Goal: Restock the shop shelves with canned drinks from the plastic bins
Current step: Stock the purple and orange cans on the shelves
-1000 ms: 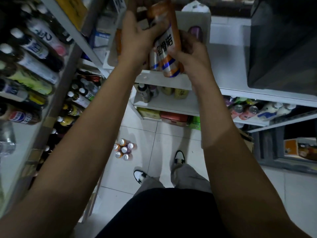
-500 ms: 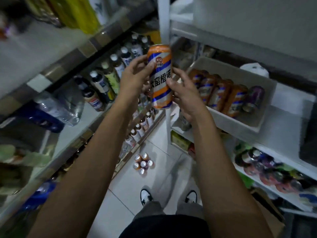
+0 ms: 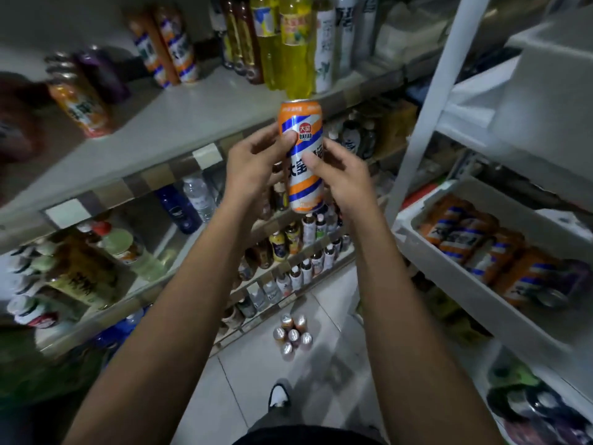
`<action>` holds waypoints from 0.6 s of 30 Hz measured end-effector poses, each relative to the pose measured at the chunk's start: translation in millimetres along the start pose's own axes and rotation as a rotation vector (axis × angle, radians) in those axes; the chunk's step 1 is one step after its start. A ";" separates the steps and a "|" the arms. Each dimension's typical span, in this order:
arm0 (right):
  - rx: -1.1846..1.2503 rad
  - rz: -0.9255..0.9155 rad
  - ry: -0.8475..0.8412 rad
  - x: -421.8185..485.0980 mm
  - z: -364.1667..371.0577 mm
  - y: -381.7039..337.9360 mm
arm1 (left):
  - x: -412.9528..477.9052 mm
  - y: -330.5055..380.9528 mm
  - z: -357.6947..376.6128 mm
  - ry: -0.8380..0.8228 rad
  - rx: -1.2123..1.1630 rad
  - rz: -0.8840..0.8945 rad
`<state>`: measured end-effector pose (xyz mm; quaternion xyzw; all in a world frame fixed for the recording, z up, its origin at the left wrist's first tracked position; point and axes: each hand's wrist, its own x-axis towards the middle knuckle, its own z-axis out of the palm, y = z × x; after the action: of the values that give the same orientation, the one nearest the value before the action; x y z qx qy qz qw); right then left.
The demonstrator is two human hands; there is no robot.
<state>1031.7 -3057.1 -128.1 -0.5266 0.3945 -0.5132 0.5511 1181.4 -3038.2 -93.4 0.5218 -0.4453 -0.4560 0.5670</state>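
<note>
While orange can hangs upright off upper shelf front edge, left hand and right hand pinch it, fingers curled round label. Risk: loose grip slips during placement; can knocks over shelved cans.

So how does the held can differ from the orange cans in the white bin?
The held can is upright; the bin cans lie on their sides. The held can is alone in the air, gripped by left hand and right hand; the bin cans rest packed together in the white bin. Both share the orange, white and blue striped design.
</note>
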 end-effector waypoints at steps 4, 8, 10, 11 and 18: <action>-0.011 -0.020 -0.079 6.1 25.3 -11.9 | -1.8 15.4 -26.9 0.045 0.003 0.018; -0.019 -0.031 -0.141 19.7 56.0 -26.9 | -1.0 34.4 -54.1 0.088 -0.004 0.066; -0.033 -0.040 -0.171 28.4 72.7 -34.3 | 2.4 44.2 -68.9 0.125 0.014 0.090; -0.044 -0.054 -0.181 33.2 81.0 -37.5 | 4.4 49.1 -76.0 0.145 0.022 0.097; -0.065 -0.047 -0.234 82.8 136.9 -48.9 | 38.7 74.0 -125.1 0.210 0.034 0.145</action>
<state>1171.3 -3110.3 -52.9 -0.6097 0.3315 -0.4479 0.5637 1315.3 -3050.0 -25.8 0.5429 -0.4275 -0.3490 0.6330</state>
